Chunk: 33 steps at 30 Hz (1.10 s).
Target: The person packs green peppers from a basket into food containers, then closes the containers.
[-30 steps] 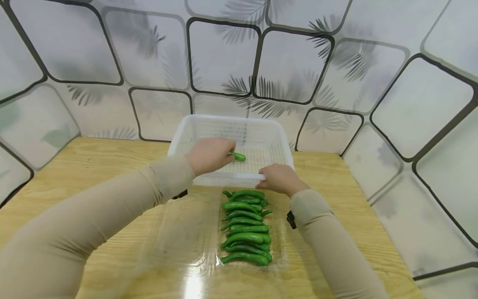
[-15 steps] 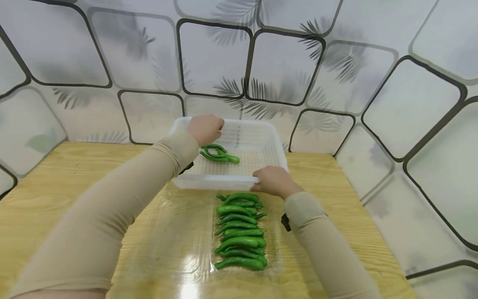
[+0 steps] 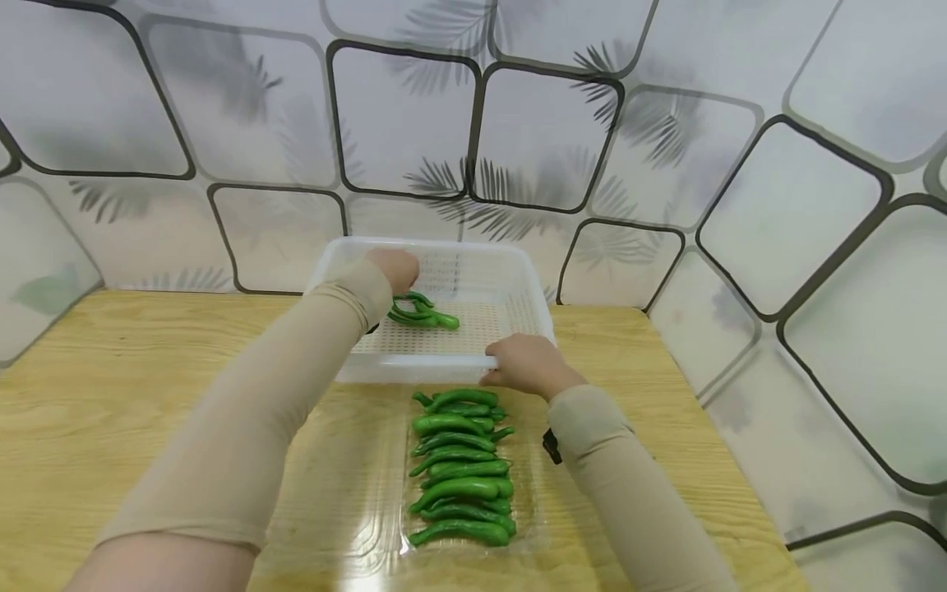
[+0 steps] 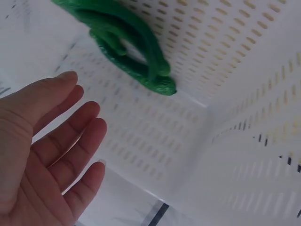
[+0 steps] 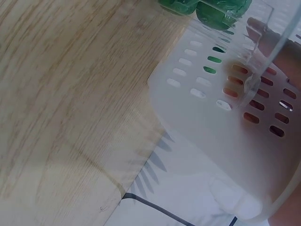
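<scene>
A white perforated plastic basket [image 3: 414, 363] stands at the back of the table. My right hand [image 3: 528, 364] grips its near rim at the right; in the right wrist view the fingers [image 5: 273, 43] show at its wall. Over the basket's left part is my left hand [image 3: 397, 268]. The left wrist view shows that hand [image 4: 51, 155] with fingers loosely bent, holding nothing, apart from a few green chili peppers [image 4: 136, 33] lying in the basket. Directly in front of the basket, a row of several green chili peppers [image 3: 462, 469] fills one half of a clear plastic clamshell box [image 3: 527, 501].
The box's transparent other half [image 3: 333, 485] lies flat to the left of the peppers. All of it stands on a light wooden table [image 3: 177, 386]. A patterned wall covering [image 3: 399, 123] rises close behind the basket and along the right side.
My left hand has let go of a green chili pepper, which now lies with others in the basket, and has moved up and left. The right hand keeps its hold on the rim.
</scene>
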Motion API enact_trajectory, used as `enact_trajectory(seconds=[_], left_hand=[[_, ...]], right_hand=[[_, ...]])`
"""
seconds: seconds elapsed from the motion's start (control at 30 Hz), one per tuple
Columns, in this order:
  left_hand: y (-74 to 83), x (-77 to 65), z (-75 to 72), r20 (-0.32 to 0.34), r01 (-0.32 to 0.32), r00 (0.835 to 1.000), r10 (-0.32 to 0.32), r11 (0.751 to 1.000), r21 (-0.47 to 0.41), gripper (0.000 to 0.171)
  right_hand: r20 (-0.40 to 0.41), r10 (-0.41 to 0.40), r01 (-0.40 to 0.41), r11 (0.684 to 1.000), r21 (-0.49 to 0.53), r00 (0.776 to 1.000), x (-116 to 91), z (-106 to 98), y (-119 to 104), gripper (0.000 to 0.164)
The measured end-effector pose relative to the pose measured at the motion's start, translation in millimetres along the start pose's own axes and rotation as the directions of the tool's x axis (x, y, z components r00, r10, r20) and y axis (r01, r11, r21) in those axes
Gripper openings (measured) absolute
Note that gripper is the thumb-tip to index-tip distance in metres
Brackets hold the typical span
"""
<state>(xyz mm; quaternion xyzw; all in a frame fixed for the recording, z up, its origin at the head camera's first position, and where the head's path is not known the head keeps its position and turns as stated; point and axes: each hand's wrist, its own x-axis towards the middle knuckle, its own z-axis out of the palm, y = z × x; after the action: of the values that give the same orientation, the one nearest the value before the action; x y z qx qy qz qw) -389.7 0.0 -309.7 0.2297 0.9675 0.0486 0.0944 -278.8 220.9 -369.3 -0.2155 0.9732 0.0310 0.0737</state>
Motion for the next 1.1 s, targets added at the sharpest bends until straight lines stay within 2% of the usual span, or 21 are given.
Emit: enact_trajectory(seconds=[0.03, 0.07, 0.1, 0.13, 0.23, 0.27, 0.57, 0.8, 1.03, 1.1], left_hand=[[0.0, 0.0, 1.7, 0.019, 0.002, 1.0, -0.003, 1.0, 0.019, 0.021], [-0.5, 1.3, 3.8, 0.031, -0.019, 0.999, 0.017, 0.997, 0.077, 0.02], [-1.2, 3.5, 5.8, 0.04, -0.07, 0.997, 0.064, 0.981, 0.181, 0.02], [-2.1, 4.3, 7.8, 0.061, -0.068, 0.997, 0.057, 0.978, 0.199, 0.017], [-7.6, 8.5, 15.0, 0.11, -0.14, 0.988, 0.11, 0.934, 0.328, 0.008], [-9.7, 9.0, 17.1, 0.112, -0.141, 0.988, 0.109, 0.93, 0.339, 0.006], [-21.1, 12.1, 26.6, 0.138, -0.122, 0.987, 0.077, 0.927, 0.354, 0.006], [-23.0, 15.3, 29.8, 0.128, -0.141, 0.987, 0.102, 0.927, 0.349, 0.006], [-29.5, 27.4, 38.6, 0.178, -0.142, 0.98, 0.093, 0.948, 0.286, 0.007], [-32.6, 32.8, 42.4, 0.186, -0.151, 0.977, 0.1, 0.946, 0.286, 0.007]], right_hand=[[-0.003, 0.001, -0.001, 1.0, -0.003, 1.0, 0.0, 0.2, 0.0, 0.03], [-0.006, -0.001, 0.0, 1.0, -0.005, 1.0, 0.2, 0.6, 0.1, 0.03], [-0.01, -0.002, 0.002, 1.0, -0.011, 1.0, 0.3, 0.8, 0.2, 0.03], [-0.013, -0.003, 0.002, 1.0, -0.018, 1.0, 0.7, 0.8, -0.1, 0.03], [-0.016, -0.005, 0.005, 1.0, -0.027, 1.0, 1.4, 0.7, -0.9, 0.03], [-0.016, -0.006, 0.005, 1.0, -0.028, 1.0, 1.6, 0.6, -1.1, 0.03], [-0.008, 0.003, -0.003, 1.0, -0.031, 1.0, 2.4, 1.4, -0.7, 0.029], [0.013, 0.023, -0.023, 1.0, -0.017, 1.0, 1.7, -0.9, -0.5, 0.029], [0.008, 0.015, -0.014, 1.0, -0.011, 1.0, 2.2, 0.8, 0.1, 0.029], [0.006, 0.01, -0.01, 1.0, -0.009, 1.0, 1.9, 1.3, 0.6, 0.029]])
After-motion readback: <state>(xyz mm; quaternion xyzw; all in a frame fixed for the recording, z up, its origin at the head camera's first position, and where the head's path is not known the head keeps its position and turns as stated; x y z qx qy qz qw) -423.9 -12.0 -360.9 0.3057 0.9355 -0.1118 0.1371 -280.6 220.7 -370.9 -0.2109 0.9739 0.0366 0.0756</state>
